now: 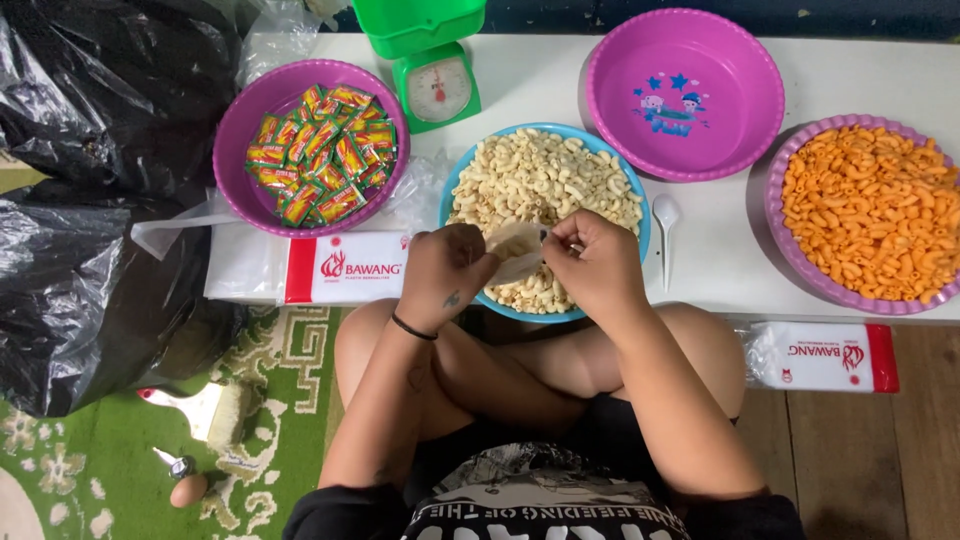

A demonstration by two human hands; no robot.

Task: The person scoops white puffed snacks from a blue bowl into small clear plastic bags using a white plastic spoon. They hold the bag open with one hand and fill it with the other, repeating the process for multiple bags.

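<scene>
My left hand (447,268) and my right hand (592,258) together pinch a small clear plastic bag (518,250) above the near rim of a blue bowl (461,175) full of pale macaroni snacks (540,180). The bag hangs between my fingertips, its mouth held apart. A black band circles my left wrist. A white plastic spoon (665,232) lies on the table just right of the blue bowl.
A purple bowl (240,125) of small red-green-yellow sachets (325,150) sits at left, an empty pink bowl (684,92) at back right, a purple bowl of orange macaroni (870,210) at far right. A green scale (432,60) stands behind. Black bags (90,200), bag packs (345,268), a brush (205,410) lie around.
</scene>
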